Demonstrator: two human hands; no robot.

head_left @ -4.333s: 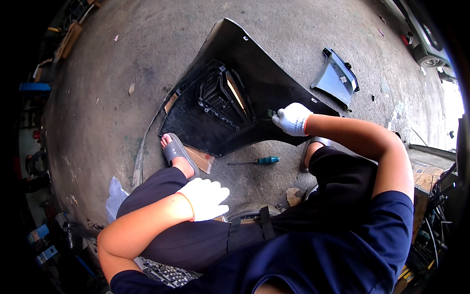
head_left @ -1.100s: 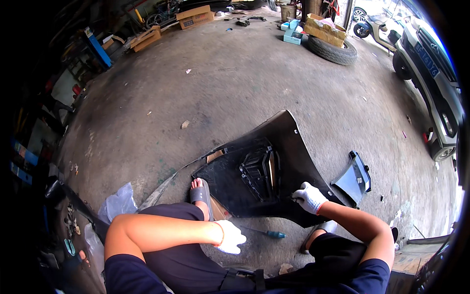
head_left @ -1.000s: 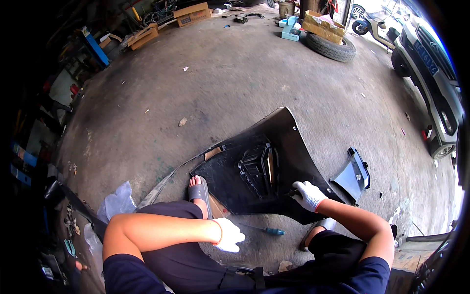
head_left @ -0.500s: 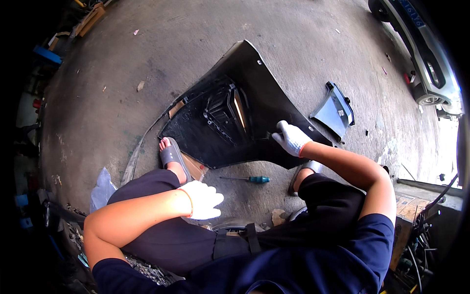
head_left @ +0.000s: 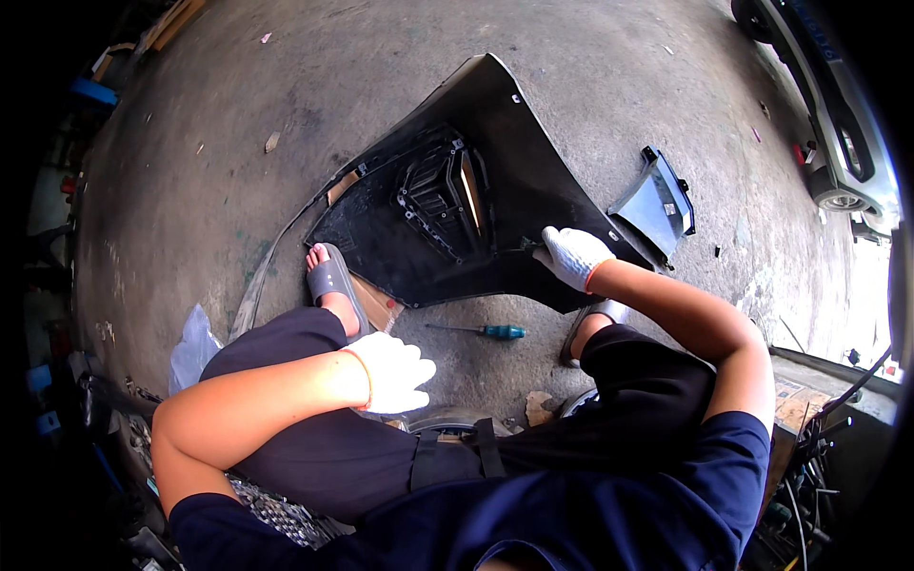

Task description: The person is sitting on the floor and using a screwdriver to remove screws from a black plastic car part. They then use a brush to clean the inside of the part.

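A large black car body panel [head_left: 438, 276], likely part of a bumper, lies on the floor before me, with a dark slatted insert [head_left: 438, 186] set in it. My right hand [head_left: 574, 257], in a white knit glove, is over the panel's near right part. Its thumb and forefinger are pinched together; a small dark piece may be at their tips, too small to name. Over my left thigh rests my gloved left hand [head_left: 392, 373], fingers loosely bent and somewhat apart, holding nothing. A screwdriver [head_left: 503, 332] with a teal handle lies on the floor between my feet.
A smaller dark panel [head_left: 655, 205] lies right of the large one. Cardboard [head_left: 376, 303] shows beneath its near left edge. A clear plastic bag [head_left: 193, 347] is beside my left leg. At the far right stands a silver car [head_left: 847, 133], with cluttered tools [head_left: 809, 495] nearer me.
The view has tilted slightly, so the panel appears a little higher. My right hand stays pinched at nearly the same place on the panel; my left hand has hardly moved.
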